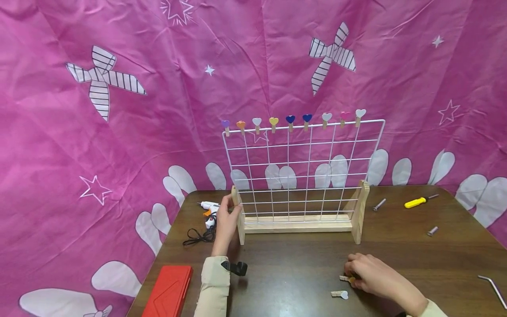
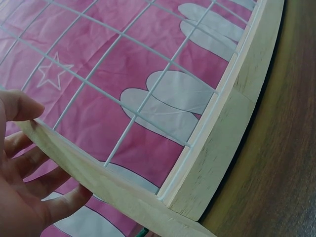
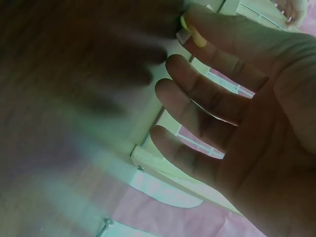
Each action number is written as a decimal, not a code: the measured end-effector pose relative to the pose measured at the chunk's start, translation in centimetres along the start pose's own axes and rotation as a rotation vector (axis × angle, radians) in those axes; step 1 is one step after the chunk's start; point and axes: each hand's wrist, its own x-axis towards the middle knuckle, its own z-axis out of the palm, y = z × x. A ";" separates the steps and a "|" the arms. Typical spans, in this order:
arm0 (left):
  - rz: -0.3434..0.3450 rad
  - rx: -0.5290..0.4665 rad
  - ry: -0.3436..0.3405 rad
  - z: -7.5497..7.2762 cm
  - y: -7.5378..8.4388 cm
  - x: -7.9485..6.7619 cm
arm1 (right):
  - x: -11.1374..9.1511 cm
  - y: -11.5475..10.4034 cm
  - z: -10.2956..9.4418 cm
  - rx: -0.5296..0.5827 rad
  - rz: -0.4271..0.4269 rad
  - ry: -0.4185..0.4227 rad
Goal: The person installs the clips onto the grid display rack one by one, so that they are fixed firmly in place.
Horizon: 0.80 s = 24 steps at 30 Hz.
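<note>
A white wire grid point(image 1: 299, 171) stands upright in a wooden stand point(image 1: 301, 226), with several small clothespins topped by coloured hearts, such as a yellow-heart clothespin point(image 1: 273, 123), along its top bar. My left hand point(image 1: 226, 220) holds the stand's left wooden upright point(image 2: 106, 182), thumb on one side and fingers on the other. Low over the table's front right, my right hand point(image 1: 370, 275) pinches another clothespin with a yellow heart point(image 3: 198, 37) between thumb and index finger. Just in front of that hand lies a white-heart clothespin point(image 1: 339, 294).
A white glue gun point(image 1: 210, 205) with a black cord is behind my left hand. A red case point(image 1: 168, 290) lies at the front left. To the right are a yellow screwdriver point(image 1: 416, 202), two bolts, one a short bolt point(image 1: 432, 231), and a hex key point(image 1: 493, 288).
</note>
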 end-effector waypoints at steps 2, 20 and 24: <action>0.000 -0.001 -0.002 0.0 0.1 -0.1 | 0.0 0.0 0.0 0.005 -0.001 0.001; -0.001 -0.021 -0.012 0.0 0.2 -0.1 | -0.6 -0.2 -1.6 0.065 0.043 0.081; -0.007 -0.021 -0.008 -0.1 0.2 0.0 | -0.6 0.1 -2.2 0.078 -0.029 0.217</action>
